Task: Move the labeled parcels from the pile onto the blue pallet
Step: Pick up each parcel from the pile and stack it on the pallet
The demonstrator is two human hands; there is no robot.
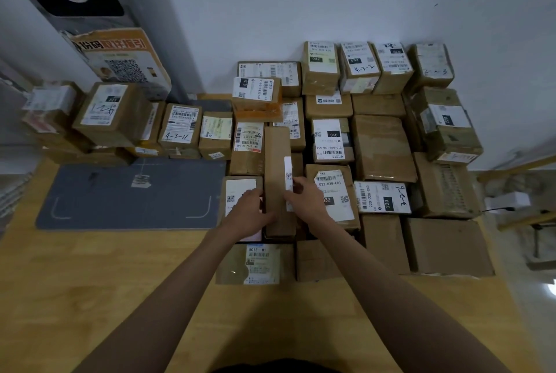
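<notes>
Head view: long narrow parcel (pixel 278 183) gripped by left hand (pixel 247 212) and right hand (pixel 307 199) along both long sides, mid-desk; stiff cardboard, likely light.

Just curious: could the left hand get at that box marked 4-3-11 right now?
Probably not yet: the left hand is busy gripping the long narrow box together with the right hand. The 4-3-11 box itself sits uncovered.

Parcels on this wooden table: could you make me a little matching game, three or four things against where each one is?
Things:
1. long narrow box
2. 4-3-11 parcel
3. 501F parcel
4. grey mat

Places:
A. nearest the person, at the pile's front edge
B. between both hands
C. flat on the table, left of the pile
D. behind the mat

Pairs: 1-B, 2-D, 3-A, 4-C
</notes>
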